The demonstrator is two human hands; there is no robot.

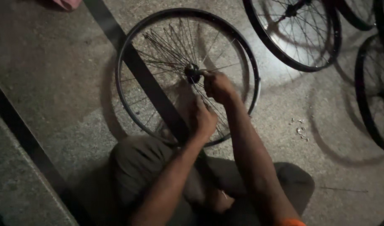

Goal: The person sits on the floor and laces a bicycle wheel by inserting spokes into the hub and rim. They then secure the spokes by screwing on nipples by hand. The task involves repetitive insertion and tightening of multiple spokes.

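Black bicycle wheel rim [129, 50] lies on the stone floor [53, 71] before the knees, the right hand [217, 86] pinching a spoke at the hub [192, 73], the left hand [202, 119] closed on lower spokes [166, 54]; lacing seems underway, and seating this spoke should need a steady hub.

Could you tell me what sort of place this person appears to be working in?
Probably a bicycle repair or wheel-building workshop: the right hand and left hand work at a spoked wheel on the stone floor, more wheels lean nearby, and small metal parts lie scattered.
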